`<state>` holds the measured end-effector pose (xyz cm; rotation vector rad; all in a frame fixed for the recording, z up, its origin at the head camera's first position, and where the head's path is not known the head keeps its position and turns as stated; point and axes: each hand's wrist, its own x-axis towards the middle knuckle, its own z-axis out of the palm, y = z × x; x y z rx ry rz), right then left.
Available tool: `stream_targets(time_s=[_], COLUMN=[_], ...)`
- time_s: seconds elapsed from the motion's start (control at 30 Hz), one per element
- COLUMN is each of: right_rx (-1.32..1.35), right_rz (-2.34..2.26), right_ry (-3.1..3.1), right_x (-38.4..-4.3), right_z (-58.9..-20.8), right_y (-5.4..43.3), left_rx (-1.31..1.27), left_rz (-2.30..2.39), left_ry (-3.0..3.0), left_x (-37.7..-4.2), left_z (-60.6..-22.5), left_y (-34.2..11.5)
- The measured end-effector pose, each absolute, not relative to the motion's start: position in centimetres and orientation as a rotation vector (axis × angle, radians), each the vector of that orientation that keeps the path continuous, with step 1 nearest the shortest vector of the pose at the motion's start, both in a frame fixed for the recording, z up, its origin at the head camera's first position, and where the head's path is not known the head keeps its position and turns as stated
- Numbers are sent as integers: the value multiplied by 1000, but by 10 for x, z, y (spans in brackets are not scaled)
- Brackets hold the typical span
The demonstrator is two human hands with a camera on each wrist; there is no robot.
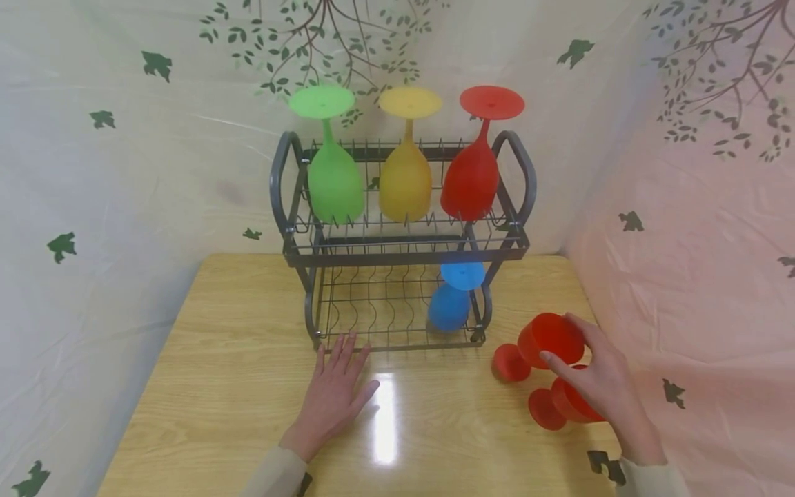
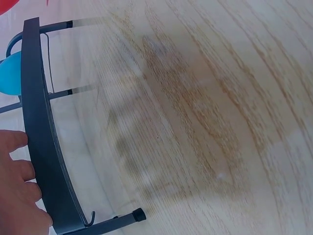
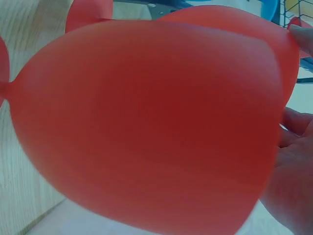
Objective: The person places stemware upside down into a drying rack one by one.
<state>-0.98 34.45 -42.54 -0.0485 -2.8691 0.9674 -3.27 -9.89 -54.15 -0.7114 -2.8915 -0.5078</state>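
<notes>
On the right side of the table my right hand (image 1: 599, 373) holds a red plastic goblet (image 1: 549, 338) by its bowl, thumb and fingers at the rim. That goblet is tilted, its foot towards the rack. Just nearer lies a second red goblet (image 1: 568, 400) on its side, partly covered by my forearm; its bowl fills most of the right wrist view. My left hand (image 1: 335, 393) has its fingers spread at the lower front edge of a black two-tier dish rack (image 1: 404, 259). In the left wrist view, the fingertips touch the rack's dark rail (image 2: 39, 107).
Upside down on the upper tier stand a green goblet (image 1: 335, 179), a yellow goblet (image 1: 405, 183) and a red goblet (image 1: 470, 179). A blue goblet (image 1: 450, 307) is inverted at the right of the lower tier. Patterned cloth (image 1: 124, 179) surrounds the wooden table (image 1: 217, 331).
</notes>
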Motion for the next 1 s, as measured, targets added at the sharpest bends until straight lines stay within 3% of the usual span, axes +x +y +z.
stream_targets(time_s=[0.57,1.0], right_rx=[-32,103], right_rz=[990,1123], right_ry=[-2777,-2644], right_x=[2,0], right_z=[-402,-402], right_y=[312,272], left_rx=[-638,-763], left_rz=[-527,-844], left_ry=[-2923,-2615], left_x=[-31,-34], left_z=[-540,-498], left_y=[-94,-68])
